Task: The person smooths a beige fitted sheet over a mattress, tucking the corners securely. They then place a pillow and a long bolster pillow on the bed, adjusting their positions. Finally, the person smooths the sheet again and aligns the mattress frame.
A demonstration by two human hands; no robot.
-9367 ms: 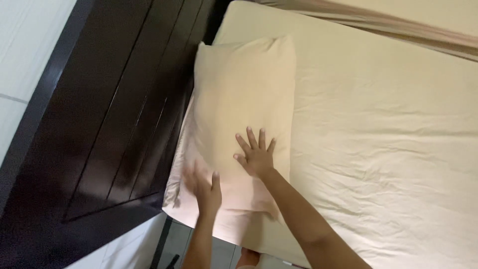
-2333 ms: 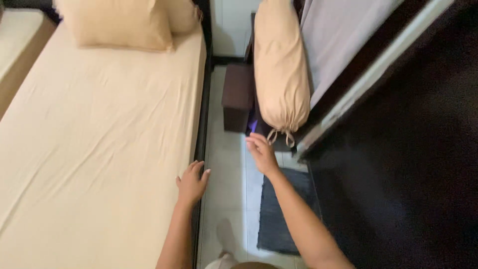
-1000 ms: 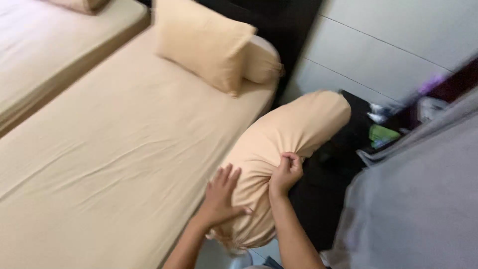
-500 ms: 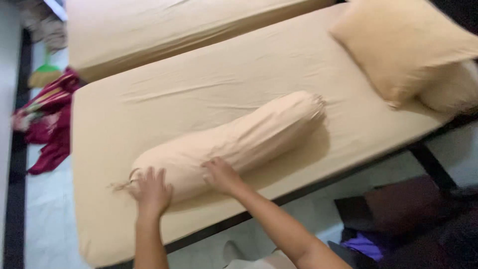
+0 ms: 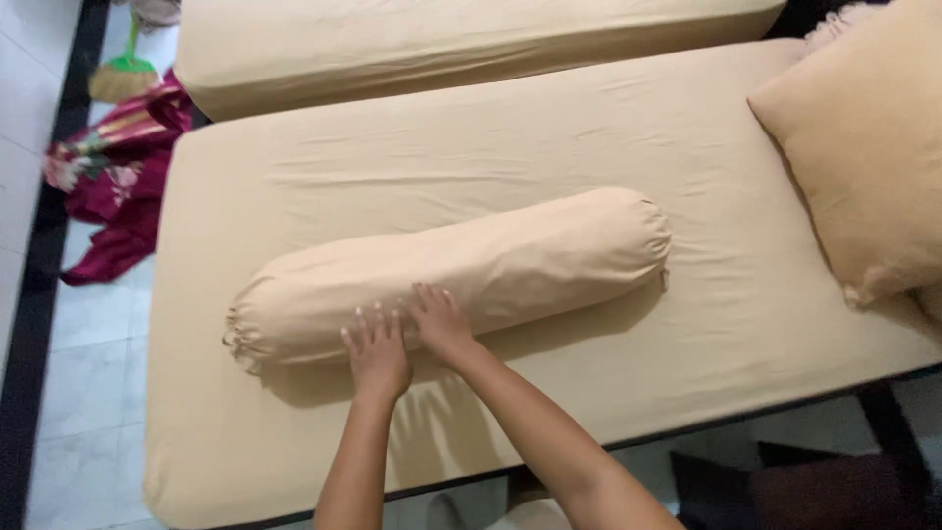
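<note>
Since half a second ago my two hands have slid together near the bolster's (image 5: 451, 280) middle, and it lies a little further up the mattress (image 5: 687, 334). My left hand (image 5: 378, 353) rests flat with fingers spread on its near side, gripping nothing; my right hand (image 5: 440, 322) presses flat just beside it, also open. I see the bolster's long axis run across the bed, its gathered end pointing lower left, its rounded end upper right toward the square pillow (image 5: 863, 147). Behind lies a second mattress (image 5: 471, 39); red cloth (image 5: 118, 186) sits on the floor at left.
</note>
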